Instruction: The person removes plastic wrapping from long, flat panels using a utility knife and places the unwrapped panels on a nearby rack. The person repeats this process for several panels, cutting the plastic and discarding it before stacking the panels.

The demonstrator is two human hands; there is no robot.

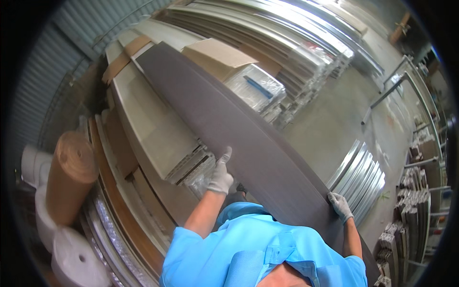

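Observation:
A long dark grey-brown panel [239, 124] runs slantwise in front of me, from the stacks at the far left down past my right side. My left hand [221, 176], in a pale work glove, grips its left edge, thumb lying on the top face and the other fingers hidden. On the opposite edge, nearer to me, my right hand [340, 206] is closed, also gloved, with fingertips over the rim. The panel's far part lies over a stack of pale long panels [148, 119].
Left stand a brown paper roll [74, 162] and white foam rolls [79, 258]. A cardboard-capped, film-wrapped bundle [253, 86] lies beyond the panel. Shiny metal profiles [361, 179] rest on the floor at right, near a metal rack [420, 95] and more stacked profiles [406, 205].

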